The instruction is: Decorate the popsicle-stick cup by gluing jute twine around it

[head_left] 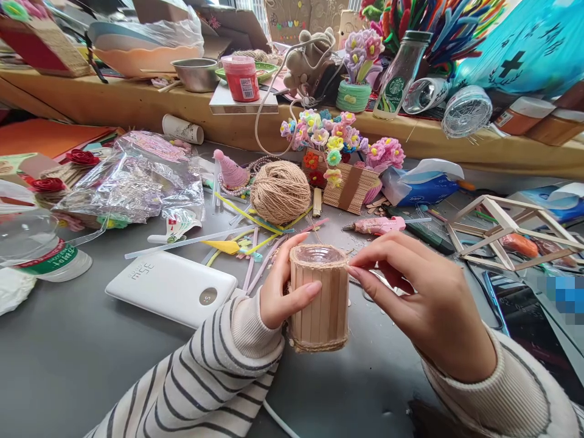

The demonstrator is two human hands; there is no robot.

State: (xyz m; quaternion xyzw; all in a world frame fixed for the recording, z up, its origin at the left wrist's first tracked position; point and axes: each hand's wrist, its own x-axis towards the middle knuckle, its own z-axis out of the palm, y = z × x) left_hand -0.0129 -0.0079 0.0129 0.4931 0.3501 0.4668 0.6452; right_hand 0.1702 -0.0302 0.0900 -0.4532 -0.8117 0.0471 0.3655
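Note:
A small round holder (322,304) faced with upright wooden craft sticks stands slightly tilted, with a clear plastic inside. Twine runs round its top rim and bottom edge. My left hand (285,289) is wrapped round its left side, thumb across the front. At the right of the rim, my right hand (406,292) pinches the jute twine (347,266) between thumb and forefinger; the fingertips hide most of the pinched part. Behind the holder sits a ball of jute twine (280,191), from which a thin strand hangs towards the rim.
A white power bank (171,289) lies left of the holder. Behind are a pink glue gun (376,225), pipe cleaners (249,216) and a box of fuzzy flowers (347,188). A stick frame (515,234) and phone (533,328) lie right; a plastic bottle (41,249) lies left.

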